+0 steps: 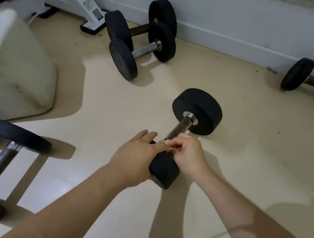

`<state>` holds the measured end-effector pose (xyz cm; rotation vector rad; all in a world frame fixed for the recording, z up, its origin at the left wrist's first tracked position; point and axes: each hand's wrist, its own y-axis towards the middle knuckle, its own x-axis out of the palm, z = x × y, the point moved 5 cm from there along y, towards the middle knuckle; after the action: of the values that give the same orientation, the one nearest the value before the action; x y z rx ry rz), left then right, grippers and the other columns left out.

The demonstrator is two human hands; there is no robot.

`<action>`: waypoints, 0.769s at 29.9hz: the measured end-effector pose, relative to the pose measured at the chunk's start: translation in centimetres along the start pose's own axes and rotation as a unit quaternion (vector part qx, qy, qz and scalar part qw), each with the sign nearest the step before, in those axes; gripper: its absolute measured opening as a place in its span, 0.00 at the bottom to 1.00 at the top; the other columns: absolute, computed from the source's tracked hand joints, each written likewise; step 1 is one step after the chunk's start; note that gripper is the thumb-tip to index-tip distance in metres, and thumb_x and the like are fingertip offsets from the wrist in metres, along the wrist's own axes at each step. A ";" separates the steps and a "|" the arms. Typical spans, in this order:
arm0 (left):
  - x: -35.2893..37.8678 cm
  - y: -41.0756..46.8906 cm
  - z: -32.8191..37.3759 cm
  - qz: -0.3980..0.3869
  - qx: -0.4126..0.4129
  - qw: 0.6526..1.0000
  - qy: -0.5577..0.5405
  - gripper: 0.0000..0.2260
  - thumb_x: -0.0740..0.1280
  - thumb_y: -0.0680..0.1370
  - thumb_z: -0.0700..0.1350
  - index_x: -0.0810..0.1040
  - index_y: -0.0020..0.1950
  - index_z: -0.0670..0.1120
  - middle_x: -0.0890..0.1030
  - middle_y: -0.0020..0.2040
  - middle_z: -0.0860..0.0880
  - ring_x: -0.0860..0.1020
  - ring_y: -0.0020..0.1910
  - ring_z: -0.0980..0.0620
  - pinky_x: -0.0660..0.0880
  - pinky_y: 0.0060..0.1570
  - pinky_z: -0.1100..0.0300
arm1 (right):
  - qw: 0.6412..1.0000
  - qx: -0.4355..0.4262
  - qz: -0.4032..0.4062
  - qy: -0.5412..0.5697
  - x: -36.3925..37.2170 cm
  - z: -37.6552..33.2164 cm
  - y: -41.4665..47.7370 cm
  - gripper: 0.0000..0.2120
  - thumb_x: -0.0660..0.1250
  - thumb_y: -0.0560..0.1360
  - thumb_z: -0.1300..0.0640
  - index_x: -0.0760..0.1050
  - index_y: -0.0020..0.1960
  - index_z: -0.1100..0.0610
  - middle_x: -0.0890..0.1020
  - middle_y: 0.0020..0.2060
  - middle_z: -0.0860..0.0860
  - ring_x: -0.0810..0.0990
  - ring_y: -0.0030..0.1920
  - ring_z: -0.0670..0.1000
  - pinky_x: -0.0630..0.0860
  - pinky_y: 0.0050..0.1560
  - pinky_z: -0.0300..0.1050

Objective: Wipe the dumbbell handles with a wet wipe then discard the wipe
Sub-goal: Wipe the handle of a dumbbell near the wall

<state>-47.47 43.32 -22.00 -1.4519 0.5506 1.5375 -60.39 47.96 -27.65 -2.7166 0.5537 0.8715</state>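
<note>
- Support is given by the left hand [134, 156], which is laid with fingers extended against the near head [164, 169] of the dumbbell [197, 110]. Nothing is clasped in it.
- Fingers of the right hand [188, 155] are curled, and the wet wipe [166, 142] is pinched against the near end of the handle [179, 129].
- Only a white scrap of the wipe is seen (the rest is hidden under the fingers). It touches the bar just beyond the near head, with the left fingertips just beside it.
- A bare knurled stretch of handle runs from the wipe up to the far head and is judged still to be wiped.
- It is advised that the wipe be wrapped round the bar and drawn toward the far collar, with the bar turned so the underside is reached. The near head should be held braced against rolling on the floor [251, 132].
- Farther off, a pair of dumbbells [141, 50] lies near the wall, with another [309, 79] to the right. No bin is seen.
</note>
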 end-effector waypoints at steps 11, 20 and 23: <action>1.0 -1.8 -2.8 0.064 -0.146 0.981 -0.110 0.48 0.63 0.68 0.70 0.42 0.77 0.50 0.47 0.78 0.44 0.47 0.77 0.46 0.55 0.73 0.54 | 0.998 0.008 0.060 -0.036 0.4 -1.2 3.1 0.02 0.71 0.71 0.64 0.82 0.43 0.59 0.79 0.42 0.49 0.78 0.42 0.44 0.71 0.46 0.31; 1.1 0.1 -9.3 -0.012 -0.179 0.944 -0.278 0.49 0.63 0.64 0.67 0.47 0.77 0.48 0.58 0.75 0.45 0.56 0.74 0.45 0.59 0.70 0.46 | 0.983 0.017 -0.045 -0.178 2.5 -6.3 5.0 0.03 0.72 0.71 0.62 0.84 0.44 0.59 0.81 0.40 0.48 0.77 0.41 0.44 0.72 0.48 0.37; 0.3 -1.2 -7.8 0.036 -0.182 0.962 -0.199 0.38 0.57 0.71 0.60 0.52 0.77 0.44 0.55 0.77 0.43 0.55 0.74 0.43 0.54 0.69 0.37 | 0.976 0.029 -0.003 -0.215 -0.5 -7.9 6.3 0.02 0.71 0.72 0.61 0.83 0.42 0.59 0.79 0.40 0.48 0.76 0.41 0.45 0.72 0.47 0.37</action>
<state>-42.30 37.53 -23.62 -1.3395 0.0810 2.0016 -59.39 39.81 -21.69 -2.3679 0.4674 1.3654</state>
